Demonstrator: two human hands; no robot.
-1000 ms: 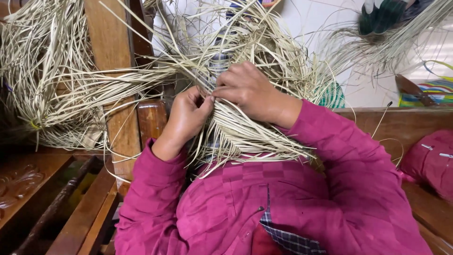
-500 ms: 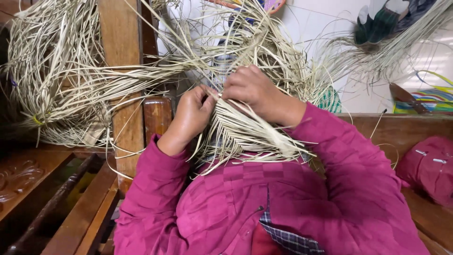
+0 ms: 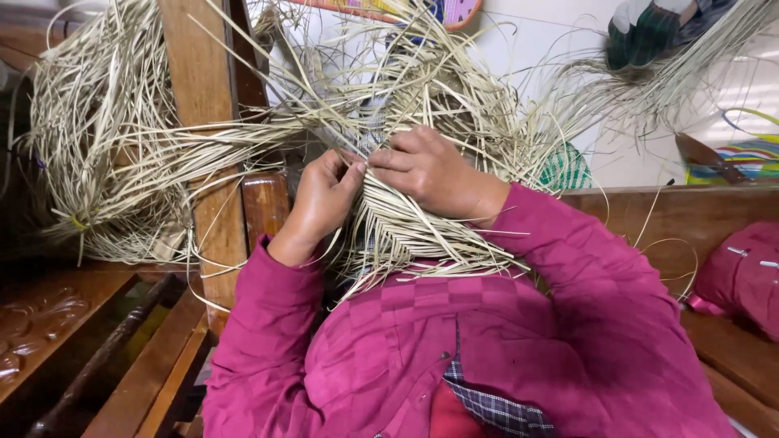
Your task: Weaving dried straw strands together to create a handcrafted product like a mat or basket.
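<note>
Weaving in hand: my left hand [image 3: 320, 203] and right hand [image 3: 430, 174] pinched straw strands [image 3: 406, 231] beside the wooden post [image 3: 199, 122]; next tuck apparently needed tension.

1. A magenta long-sleeved jacket [image 3: 487, 357] with a woven checkerboard texture is worn.
2. Small dark snap buttons are seen on the jacket front.
3. A dark plaid lining [image 3: 495, 405] is shown at the opening.
4. Both hands, left hand [image 3: 320, 203] and right hand [image 3: 434, 174], are left bare.

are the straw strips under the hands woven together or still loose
Partly woven. Below the left hand and right hand the straw strips interlace in a flat herringbone band; above, their ends splay loose.
</note>
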